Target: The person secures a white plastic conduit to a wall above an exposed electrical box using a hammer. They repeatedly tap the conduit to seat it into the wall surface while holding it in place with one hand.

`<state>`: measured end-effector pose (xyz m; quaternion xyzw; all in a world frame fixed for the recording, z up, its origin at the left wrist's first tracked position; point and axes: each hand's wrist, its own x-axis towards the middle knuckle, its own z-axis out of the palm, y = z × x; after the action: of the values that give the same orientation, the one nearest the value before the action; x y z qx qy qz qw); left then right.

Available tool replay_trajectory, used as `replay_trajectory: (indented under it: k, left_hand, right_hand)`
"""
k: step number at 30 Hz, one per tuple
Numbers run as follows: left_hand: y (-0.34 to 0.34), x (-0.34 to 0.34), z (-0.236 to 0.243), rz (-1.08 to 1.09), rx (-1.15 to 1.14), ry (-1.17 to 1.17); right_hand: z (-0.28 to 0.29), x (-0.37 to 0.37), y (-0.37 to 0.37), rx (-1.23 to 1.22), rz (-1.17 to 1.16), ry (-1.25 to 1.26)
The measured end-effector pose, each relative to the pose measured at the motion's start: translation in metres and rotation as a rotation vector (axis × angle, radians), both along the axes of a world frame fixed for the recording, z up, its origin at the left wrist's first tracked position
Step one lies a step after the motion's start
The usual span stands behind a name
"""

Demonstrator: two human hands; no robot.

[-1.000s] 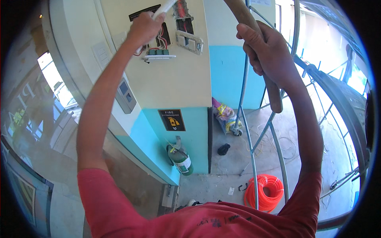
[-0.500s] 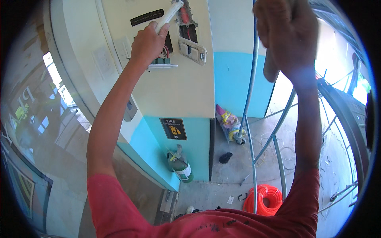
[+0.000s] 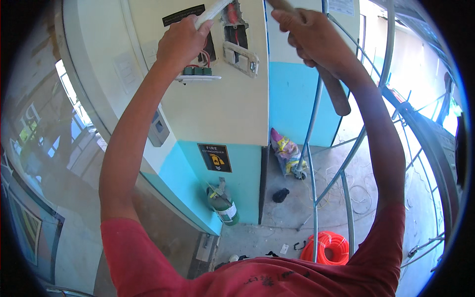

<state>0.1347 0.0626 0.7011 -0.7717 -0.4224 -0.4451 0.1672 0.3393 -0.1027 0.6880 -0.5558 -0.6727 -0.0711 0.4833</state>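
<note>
My left hand (image 3: 183, 42) is closed around a pale, chisel-like bar (image 3: 213, 12), its far end by the rough channel (image 3: 230, 15) cut in the wall. In that channel shows a red conduit. My right hand (image 3: 316, 39) grips the wooden handle of a hammer (image 3: 334, 94); its head lies beyond the upper edge. Below my left hand, a white faceplate with green terminals (image 3: 197, 72) hangs on wires from an open wall box. To its right, a dusty switch plate (image 3: 240, 58) hangs tilted beneath a second box with a red wire.
Metal scaffold tubes (image 3: 311, 148) stand close by my right arm. A fire extinguisher (image 3: 223, 204) hangs low under a black sign (image 3: 214, 158). Coiled orange tubing (image 3: 327, 248), a colourful sack (image 3: 287, 153) and loose wires lie on the floor. Glass (image 3: 39, 114) lies to the left.
My right hand has swung left toward the wall, bringing the hammer handle closer to the pale bar. My left hand has shifted slightly left and up, still holding the bar.
</note>
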Motion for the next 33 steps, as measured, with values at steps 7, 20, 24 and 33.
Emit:
replay_trajectory:
  k: [7,20,24,33]
  left_hand:
    - [-0.002,-0.002,0.004,0.010,0.002,0.048]
    - [0.011,-0.020,0.046,-0.209,-0.250,-0.087]
    - [-0.005,-0.021,0.015,-0.102,-0.079,-0.058]
    - [-0.010,-0.007,-0.016,-0.198,0.021,-0.121]
  right_hand:
    - [0.021,-0.018,-0.007,0.610,0.190,0.012]
    - [0.036,-0.047,-0.051,-0.157,-0.003,0.172]
    - [0.032,-0.057,-0.071,-0.091,-0.062,0.185]
    - [0.020,-0.063,-0.071,0.030,-0.070,0.075]
